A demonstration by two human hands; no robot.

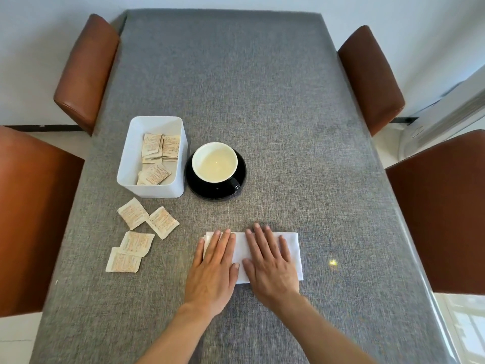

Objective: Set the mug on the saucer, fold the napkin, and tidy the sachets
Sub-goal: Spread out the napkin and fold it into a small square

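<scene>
Holding several sachets, white bin point(126, 164) sits left of black saucer point(207, 191), nearly touching; mug point(214, 162) w/ pale inside stands on saucer. Four loose sachets point(143, 233) lie on grey table point(262, 101) in front of bin, left of napkin point(292, 248). Left hand point(214, 269) & right hand point(270, 264) lie flat on folded napkin near front edge, fingers straight, slightly spread. Far half of table bare; brown chairs point(86, 72) at both sides.

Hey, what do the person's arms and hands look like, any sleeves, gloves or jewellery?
Both forearms are bare as far as the frame shows, with no sleeves in view. The left hand and right hand wear no gloves, rings or watch. Nails look short and plain.
</scene>
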